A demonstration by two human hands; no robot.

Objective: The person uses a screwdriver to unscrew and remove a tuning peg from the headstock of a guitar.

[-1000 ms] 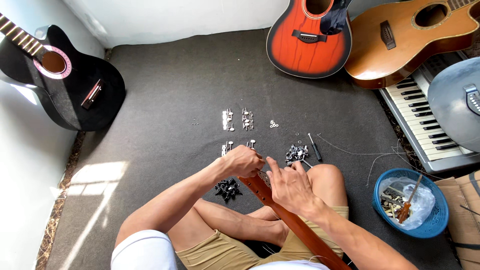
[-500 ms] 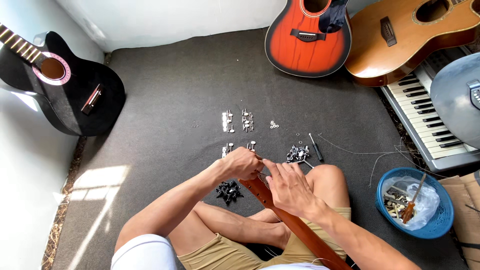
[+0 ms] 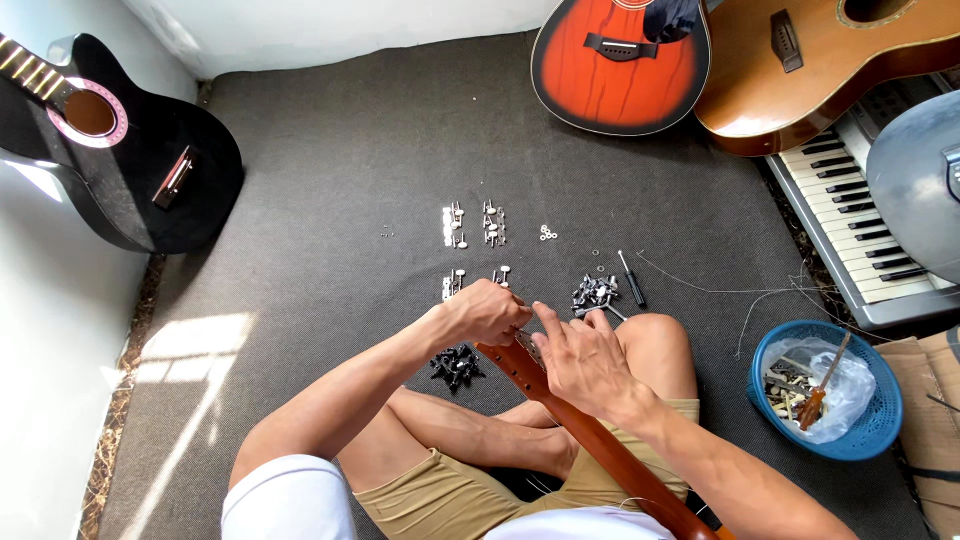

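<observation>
Both hands stay at the head of the guitar neck (image 3: 590, 440) across the lap, hardly moved: left hand (image 3: 487, 312) fisted at its far end, right hand (image 3: 580, 357) spread over it, silver tuning pegs (image 3: 470, 225) just beyond.

Carpet (image 3: 330, 200) left open — tuner pegs (image 3: 470, 225) crowd front.

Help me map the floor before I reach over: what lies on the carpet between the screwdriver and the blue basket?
The head view shows only loose guitar strings trailing across the carpet between the screwdriver and the blue basket.
</observation>
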